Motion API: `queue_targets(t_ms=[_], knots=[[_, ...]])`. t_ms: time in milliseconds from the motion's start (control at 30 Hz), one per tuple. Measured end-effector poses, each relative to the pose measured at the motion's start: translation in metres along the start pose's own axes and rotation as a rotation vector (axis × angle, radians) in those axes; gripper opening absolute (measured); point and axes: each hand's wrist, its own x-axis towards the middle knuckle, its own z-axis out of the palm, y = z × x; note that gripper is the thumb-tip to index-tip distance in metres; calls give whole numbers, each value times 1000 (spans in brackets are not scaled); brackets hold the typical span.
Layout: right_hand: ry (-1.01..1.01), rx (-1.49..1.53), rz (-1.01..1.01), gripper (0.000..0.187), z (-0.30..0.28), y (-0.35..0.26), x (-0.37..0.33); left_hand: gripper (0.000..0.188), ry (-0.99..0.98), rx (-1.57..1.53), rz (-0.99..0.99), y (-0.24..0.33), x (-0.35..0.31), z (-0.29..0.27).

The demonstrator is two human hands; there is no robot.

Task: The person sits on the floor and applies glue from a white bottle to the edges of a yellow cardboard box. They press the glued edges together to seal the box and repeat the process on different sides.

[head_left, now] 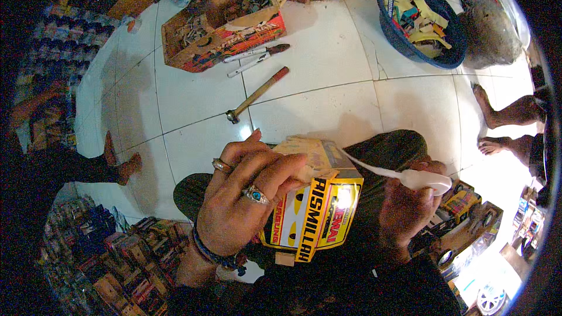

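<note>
My left hand (234, 199), with rings on its fingers and a dark bracelet at the wrist, is closed around a yellow box-shaped model (342, 216) held over my lap. The model has a pale top and printed yellow, white and black faces. In my right hand (407, 216) is a roll of white tape (426, 181). A narrow white strip runs taut from the roll to the upper edge of the model. My right fingers are partly in shadow.
On the tiled floor ahead lie a hammer (257, 95) and two white markers (254, 60). Behind them stands a cardboard box (181, 55) of small metal parts. A blue basin (410, 51) holds paper scraps. Other people's feet (126, 167) (492, 145) show at both sides.
</note>
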Motion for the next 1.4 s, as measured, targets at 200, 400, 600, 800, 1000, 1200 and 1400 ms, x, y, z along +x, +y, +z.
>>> queue_targets(t_ms=[200, 400, 600, 800, 1000, 1200, 1400], knots=[[-170, 102, 27, 51, -21, -11, 12, 47, 32, -12, -18, 1, -2, -1], [-229, -25, -86, 53, -24, -10, 5, 48, 31, -23, -38, 1, -2, 5], [-223, 37, -52, 55, -23, -6, 3, 48, 19, 7, -53, 1, -2, 7], [-214, -42, -63, 57, -25, -3, -3, 43, 26, -2, -56, 0, -4, 8], [-214, -58, -146, 60, -27, 6, -3, 36, 25, -36, -58, -3, -3, 12], [-71, -280, -151, 62, -22, 2, -10, 36, 11, -32, -62, -1, -3, 9], [-164, -143, -177, 56, -23, 1, -8, 37, 7, -34, -54, -2, -5, 8]])
